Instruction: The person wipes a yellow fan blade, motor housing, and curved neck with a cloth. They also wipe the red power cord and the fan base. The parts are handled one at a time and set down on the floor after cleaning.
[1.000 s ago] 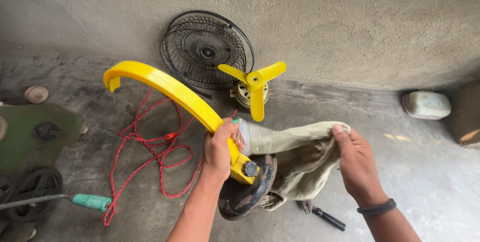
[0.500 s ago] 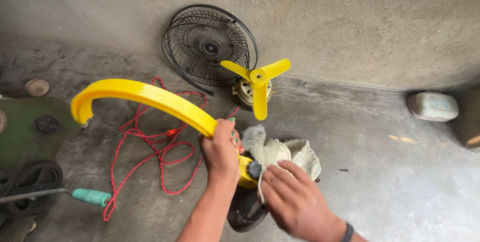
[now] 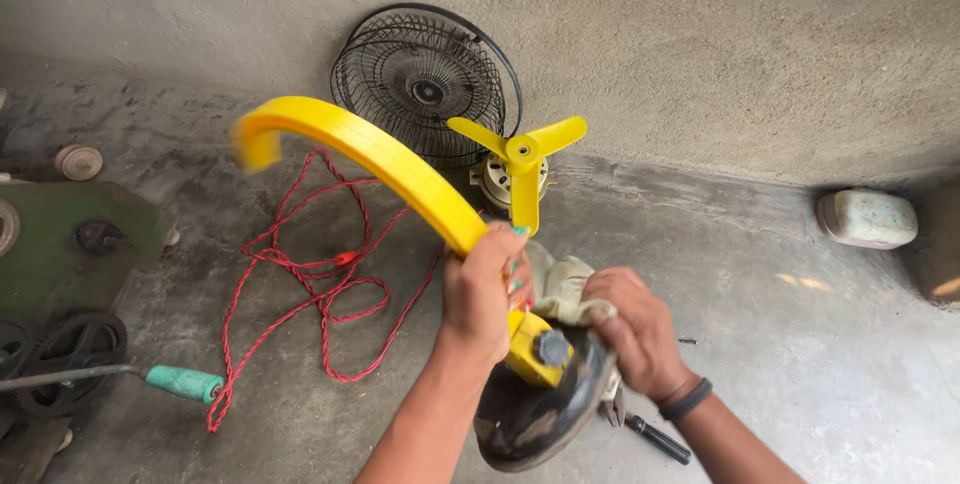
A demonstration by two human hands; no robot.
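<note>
My left hand [image 3: 482, 296] grips the lower part of a curved yellow plastic fan arm [image 3: 370, 156] that arches up and to the left. The arm ends in a black knob [image 3: 552, 348] above a dark round fan base [image 3: 535, 419]. My right hand [image 3: 635, 332] presses a crumpled beige cloth [image 3: 562, 286] against the arm just above the base.
A yellow three-blade fan propeller on its motor [image 3: 520, 162] and a black wire fan guard [image 3: 425, 84] stand against the concrete wall. A red cord [image 3: 310, 279] lies on the floor at left, beside a green-handled tool [image 3: 185, 383] and a green machine [image 3: 60, 244]. A black-handled screwdriver [image 3: 658, 438] lies near my right wrist.
The cloth, spread out a second ago, is now bunched in my right hand against the arm near the base. The yellow arm has swung and its top end has shifted.
</note>
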